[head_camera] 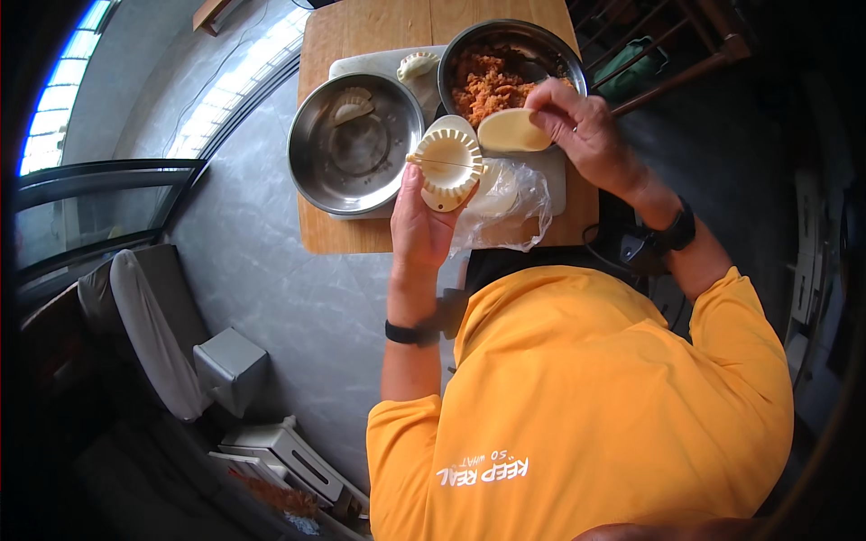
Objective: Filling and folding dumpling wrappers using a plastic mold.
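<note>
My left hand (423,226) holds a cream plastic dumpling mold (450,161), spread open with its toothed rim facing up. Between the fingertips of my right hand (587,132) is a thin, pale oval dumpling wrapper (513,130), held by its right end. That wrapper hangs just right of the mold, at the near edge of a steel bowl (443,74) of orange-brown minced filling (488,84). Below it, a clear plastic bag (521,206) with pale wrappers lies partly behind the mold. A pleated dumpling (353,109) sits in the left steel bowl (362,196).
Another pleated dumpling (417,65) lies on the white board (345,64) between the bowls. The board rests on a wooden table (365,27). A wooden chair (734,51) with green cloth (630,69) stands at right. A grey bin (231,362) is on the floor at left.
</note>
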`<state>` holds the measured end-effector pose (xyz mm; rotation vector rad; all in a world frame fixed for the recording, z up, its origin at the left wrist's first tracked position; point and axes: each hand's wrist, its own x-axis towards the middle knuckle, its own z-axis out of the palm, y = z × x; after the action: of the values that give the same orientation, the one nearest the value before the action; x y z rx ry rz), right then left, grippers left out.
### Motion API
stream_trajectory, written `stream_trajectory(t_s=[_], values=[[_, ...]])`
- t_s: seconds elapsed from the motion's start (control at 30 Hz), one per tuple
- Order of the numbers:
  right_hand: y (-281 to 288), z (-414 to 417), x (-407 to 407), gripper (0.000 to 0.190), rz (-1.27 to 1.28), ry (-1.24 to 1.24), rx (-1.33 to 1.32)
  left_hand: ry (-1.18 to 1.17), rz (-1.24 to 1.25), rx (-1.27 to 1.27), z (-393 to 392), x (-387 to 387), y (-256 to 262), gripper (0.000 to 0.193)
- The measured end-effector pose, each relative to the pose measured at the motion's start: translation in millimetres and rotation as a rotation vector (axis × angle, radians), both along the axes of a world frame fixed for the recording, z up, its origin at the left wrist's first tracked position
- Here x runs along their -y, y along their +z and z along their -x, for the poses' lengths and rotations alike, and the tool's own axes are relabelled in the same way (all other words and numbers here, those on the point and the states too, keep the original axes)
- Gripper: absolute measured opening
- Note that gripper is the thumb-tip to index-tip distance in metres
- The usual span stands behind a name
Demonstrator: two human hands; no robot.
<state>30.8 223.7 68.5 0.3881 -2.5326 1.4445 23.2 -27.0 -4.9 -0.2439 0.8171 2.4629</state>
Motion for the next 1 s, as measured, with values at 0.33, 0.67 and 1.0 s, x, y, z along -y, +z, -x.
stream_trajectory(t_s=[0.33,0.67,1.0], values=[[10,21,30,0.007,0.139,0.309,0.236,-0.155,-0.072,0.005,1,-19,-1,0.051],[-23,26,33,0.012,-0.169,0.068,-0.180,-0.191,-0.036,0.003,0,-28,0,0.052],[-28,24,31,0.015,-0.196,0.082,-0.152,-0.201,0.007,0.010,0,-33,-1,0.045]])
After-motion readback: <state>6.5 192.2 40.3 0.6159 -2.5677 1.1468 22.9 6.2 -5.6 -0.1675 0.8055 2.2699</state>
